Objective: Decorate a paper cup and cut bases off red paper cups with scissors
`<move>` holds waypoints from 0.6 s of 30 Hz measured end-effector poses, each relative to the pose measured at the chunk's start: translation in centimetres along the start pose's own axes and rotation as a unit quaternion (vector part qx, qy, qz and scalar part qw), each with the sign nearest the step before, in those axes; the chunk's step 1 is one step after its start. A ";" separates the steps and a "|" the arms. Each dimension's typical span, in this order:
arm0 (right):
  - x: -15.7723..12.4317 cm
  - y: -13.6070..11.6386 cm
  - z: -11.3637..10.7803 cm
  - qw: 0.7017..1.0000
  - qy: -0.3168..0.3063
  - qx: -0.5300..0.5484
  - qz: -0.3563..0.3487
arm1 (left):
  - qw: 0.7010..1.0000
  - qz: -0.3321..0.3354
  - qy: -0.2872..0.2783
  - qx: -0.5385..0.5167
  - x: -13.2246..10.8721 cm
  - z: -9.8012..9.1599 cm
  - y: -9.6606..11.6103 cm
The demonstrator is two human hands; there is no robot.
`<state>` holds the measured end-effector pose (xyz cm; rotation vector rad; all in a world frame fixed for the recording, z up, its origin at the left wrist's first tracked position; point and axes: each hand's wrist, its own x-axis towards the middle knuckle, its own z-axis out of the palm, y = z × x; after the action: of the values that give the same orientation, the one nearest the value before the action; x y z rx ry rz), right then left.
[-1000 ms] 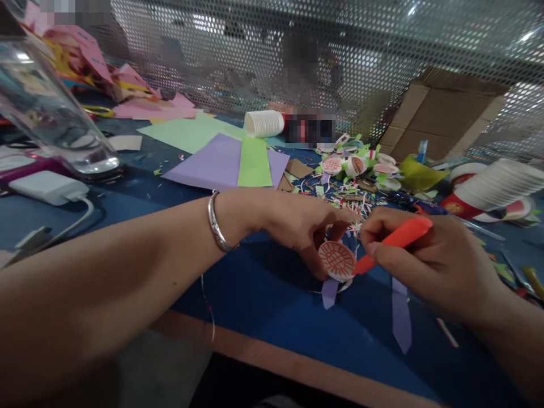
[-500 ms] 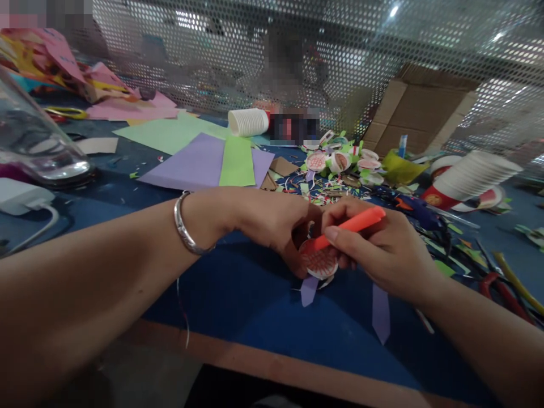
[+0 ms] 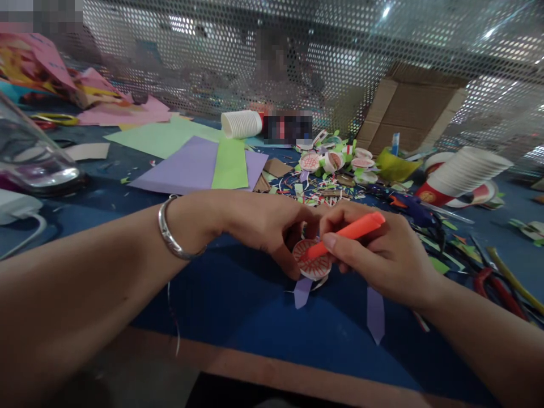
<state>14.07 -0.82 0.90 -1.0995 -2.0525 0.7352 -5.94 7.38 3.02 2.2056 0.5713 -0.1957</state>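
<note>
My right hand [image 3: 374, 249] is closed around an orange-red marker pen [image 3: 357, 231], its tip end down on a round white paper disc [image 3: 312, 265] patterned with red lines. My left hand [image 3: 276, 232] curls round the disc's left side and grips its edge; some of its fingertips are hidden behind. The disc appears to be the bottom of a cut paper cup. Below it sticks out a pointed purple paper strip [image 3: 302, 293]. Another purple strip [image 3: 375, 317] lies on the blue table, just under my right wrist.
Behind my hands are purple paper [image 3: 178, 164], a lime-green strip [image 3: 230, 164] and a heap of decorated cup pieces [image 3: 331, 161] amid paper scraps. Stacked paper cups [image 3: 471, 173], a glue gun [image 3: 414, 212] and red-handled pliers [image 3: 499, 292] lie at right. A glass vessel [image 3: 34, 158] stands left.
The view has shifted slightly, so most things sit a little further left. The marker's tip end has moved slightly over the disc, and more red lines show. Both hands keep their hold.
</note>
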 end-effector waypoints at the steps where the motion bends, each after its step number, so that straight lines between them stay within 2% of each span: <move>1: 0.0 0.0 0.0 1.000 -0.002 -0.002 -0.002 | 1.000 -0.002 -0.002 -0.001 0.0 0.0 0.0; 9: 0.3 0.5 0.0 0.999 0.014 -0.028 -0.011 | 0.999 -0.003 0.012 0.033 0.1 0.0 0.0; 18: 0.2 0.7 -0.3 0.995 0.038 -0.089 -0.013 | 1.000 -0.004 -0.001 0.016 0.2 0.1 -0.2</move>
<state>14.57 -0.24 0.61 -1.1789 -2.0945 0.4967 -5.88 7.47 2.79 2.2340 0.5789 -0.2114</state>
